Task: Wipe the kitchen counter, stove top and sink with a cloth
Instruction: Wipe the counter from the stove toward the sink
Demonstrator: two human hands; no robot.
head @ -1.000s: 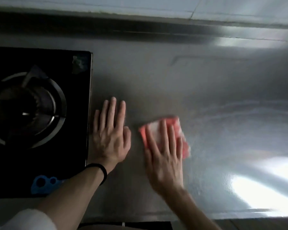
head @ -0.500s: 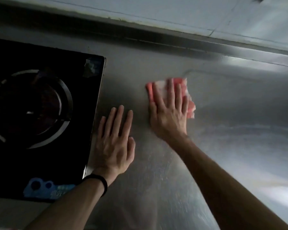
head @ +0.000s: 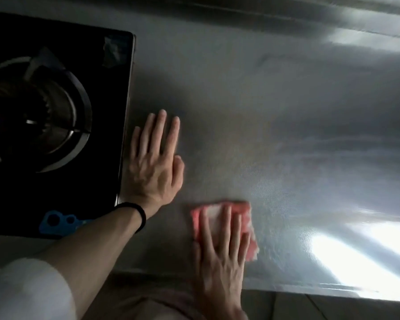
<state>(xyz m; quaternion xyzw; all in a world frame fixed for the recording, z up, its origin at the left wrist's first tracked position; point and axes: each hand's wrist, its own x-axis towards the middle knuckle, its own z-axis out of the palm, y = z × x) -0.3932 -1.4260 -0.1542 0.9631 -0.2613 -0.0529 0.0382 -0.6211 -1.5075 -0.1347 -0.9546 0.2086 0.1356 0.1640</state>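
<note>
A red and white cloth (head: 246, 210) lies flat on the steel counter (head: 275, 116) close to its front edge. My right hand (head: 222, 255) presses on the cloth with straight, spread fingers. My left hand (head: 156, 162) rests flat on the bare counter, right beside the edge of the black stove top (head: 56, 54), fingers straight. A black band is around my left wrist. The sink is out of view.
A round gas burner (head: 35, 112) with a metal ring sits on the stove top. A blue sticker (head: 56, 222) marks the stove's front corner. The counter's raised back edge (head: 286, 17) runs along the top. Bright glare lies at the lower right.
My right hand has pulled the cloth from the back of the counter toward the front edge. My left hand has stayed flat beside the stove.
</note>
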